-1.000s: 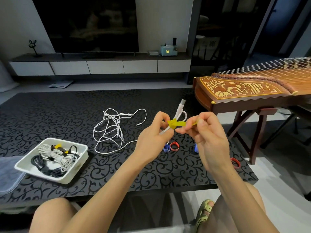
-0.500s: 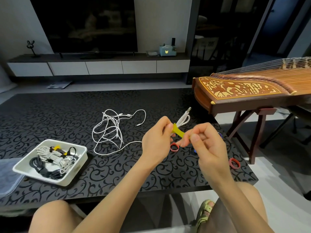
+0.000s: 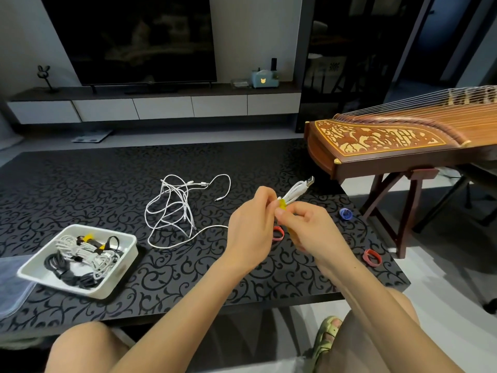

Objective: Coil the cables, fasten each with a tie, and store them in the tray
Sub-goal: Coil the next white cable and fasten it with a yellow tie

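My left hand [image 3: 252, 227] grips a coiled white cable [image 3: 295, 191] whose USB plug points up and to the right. A yellow tie [image 3: 282, 204] is wrapped round the coil, and my right hand [image 3: 309, 230] pinches the tie's end just below it. A loose white cable [image 3: 177, 208] lies tangled on the black patterned table [image 3: 161, 278], one strand running toward my left hand. The white tray [image 3: 118, 275] at the left holds several tied white and black cables.
Spare ties lie on the table: a red one [image 3: 278, 234] between my hands, a blue one [image 3: 345, 214] and another red one [image 3: 372, 257] near the right edge. A wooden zither on a stand [image 3: 390, 141] is at the right. A clear lid [image 3: 10, 286] lies beside the tray.
The yellow tie has gone from sticking out sideways to being wound close round the coil. Both hands have sunk lower, and my right hand has moved under the coil.
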`<state>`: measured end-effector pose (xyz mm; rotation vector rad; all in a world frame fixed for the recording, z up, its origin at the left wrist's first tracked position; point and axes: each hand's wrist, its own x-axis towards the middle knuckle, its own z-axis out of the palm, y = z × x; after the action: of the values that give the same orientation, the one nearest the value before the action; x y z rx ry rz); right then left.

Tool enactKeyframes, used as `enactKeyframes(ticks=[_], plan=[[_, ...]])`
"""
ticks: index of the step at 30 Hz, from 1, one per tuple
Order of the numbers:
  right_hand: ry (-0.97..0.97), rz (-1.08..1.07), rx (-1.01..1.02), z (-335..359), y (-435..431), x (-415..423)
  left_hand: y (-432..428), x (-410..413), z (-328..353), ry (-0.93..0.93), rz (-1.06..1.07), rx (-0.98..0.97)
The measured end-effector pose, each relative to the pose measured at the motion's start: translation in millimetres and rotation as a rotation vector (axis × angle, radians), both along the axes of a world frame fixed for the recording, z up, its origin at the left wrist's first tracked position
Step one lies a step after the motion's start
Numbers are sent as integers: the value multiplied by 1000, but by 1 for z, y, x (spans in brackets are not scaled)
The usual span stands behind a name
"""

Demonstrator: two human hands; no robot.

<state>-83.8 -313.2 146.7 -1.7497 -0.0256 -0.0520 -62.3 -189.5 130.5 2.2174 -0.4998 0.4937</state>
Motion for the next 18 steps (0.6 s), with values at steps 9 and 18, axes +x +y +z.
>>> enactKeyframes(ticks=[9,18], plan=[[-63,-57,-145,-2,2,2,-3,2,-5,36,-52,198],[-182,111,21,-11,-3,-9,5,6,-6,529,-358,-326]])
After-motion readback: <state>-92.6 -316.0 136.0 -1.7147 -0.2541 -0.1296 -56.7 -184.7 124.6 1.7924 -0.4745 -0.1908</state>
